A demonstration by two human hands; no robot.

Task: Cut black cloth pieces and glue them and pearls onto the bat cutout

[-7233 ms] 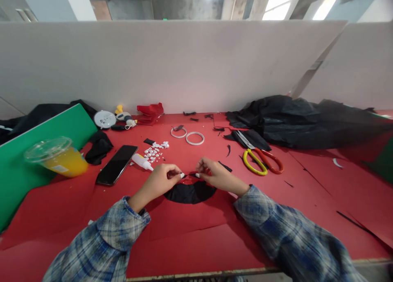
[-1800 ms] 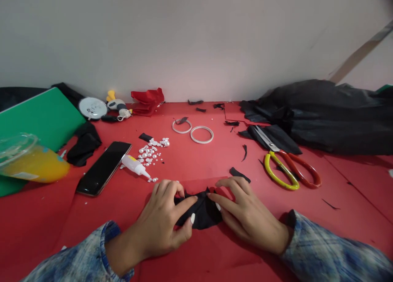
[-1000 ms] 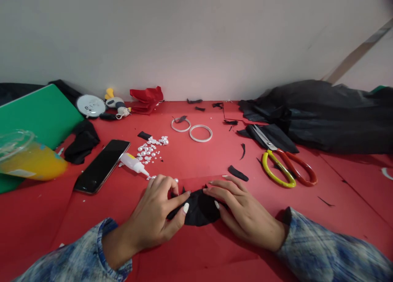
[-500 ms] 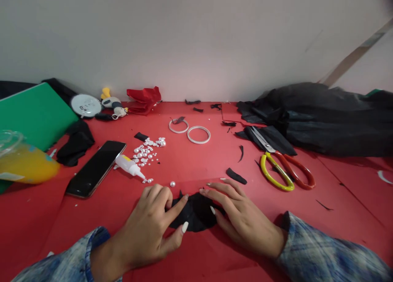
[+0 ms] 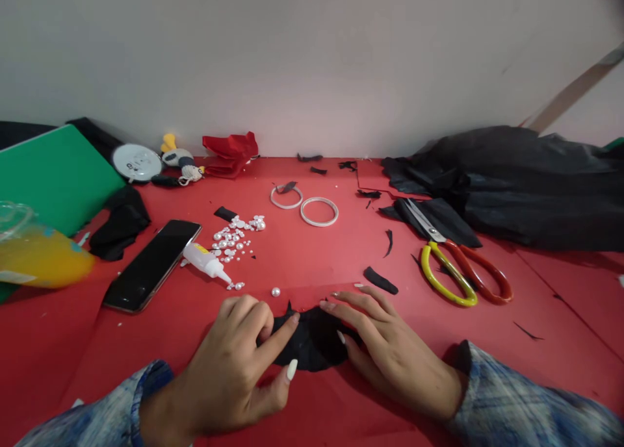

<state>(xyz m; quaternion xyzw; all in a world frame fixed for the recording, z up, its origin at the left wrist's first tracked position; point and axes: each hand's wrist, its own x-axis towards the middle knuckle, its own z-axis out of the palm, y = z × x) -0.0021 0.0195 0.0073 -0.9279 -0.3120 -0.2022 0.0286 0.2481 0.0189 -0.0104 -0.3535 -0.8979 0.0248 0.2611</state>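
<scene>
A rounded piece of black fabric [image 5: 312, 343] lies on the red tabletop between my two hands. My left hand [image 5: 229, 362] presses its stretched index fingertip on the fabric's left part; the thumb stands apart and the other fingers are curled. Over the right side of the fabric, my right hand [image 5: 390, 346] lies with fingers spread, its fingertips on the far edge. Part of the fabric is hidden under both hands. Just beyond it rests a single white pearl bead [image 5: 275, 292].
To the left are a glue bottle [image 5: 205, 260], pearl beads [image 5: 229, 241], a phone [image 5: 151, 265] and a cup of orange drink [image 5: 49, 255]. Scissors [image 5: 448, 275] lie at right, before a heap of black fabric [image 5: 531, 187]. Two white rings [image 5: 319, 223] lie farther back among black scraps [image 5: 380, 280].
The view has shifted slightly, so the scissors and rings appear a little farther right. Both hands keep nearly the same pose on the black fabric.
</scene>
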